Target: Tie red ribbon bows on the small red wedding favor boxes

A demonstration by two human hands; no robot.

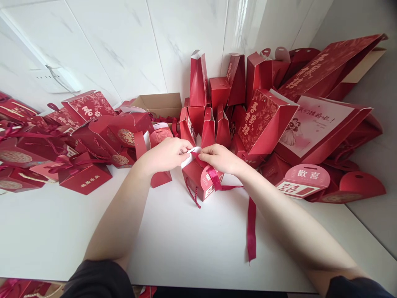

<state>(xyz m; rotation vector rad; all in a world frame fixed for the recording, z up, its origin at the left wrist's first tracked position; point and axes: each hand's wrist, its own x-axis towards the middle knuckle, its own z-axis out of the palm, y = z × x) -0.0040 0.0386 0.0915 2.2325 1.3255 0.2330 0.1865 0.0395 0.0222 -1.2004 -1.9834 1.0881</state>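
Observation:
A small red gift box [194,176] stands on the white table [186,244] between my hands, with a twisted red cord hanging from its near side. My left hand [167,154] is closed, thumb and fingers pinching the white-backed, slotted top flap at the far side. A dark red satin ribbon [213,173] passes by the box's near pink flap and trails right, its loose end dangling under my right forearm. Fingers of my right hand [221,158] are pinched on the ribbon close to the slot. Their tips partly hide where the ribbon meets the flap.
Behind the box several tall red boxes [198,80] stand against the tiled wall. Larger boxes [263,120] crowd the right. Finished-looking boxes with bows [85,171] are piled at left. An open cardboard carton [159,100] sits at the back.

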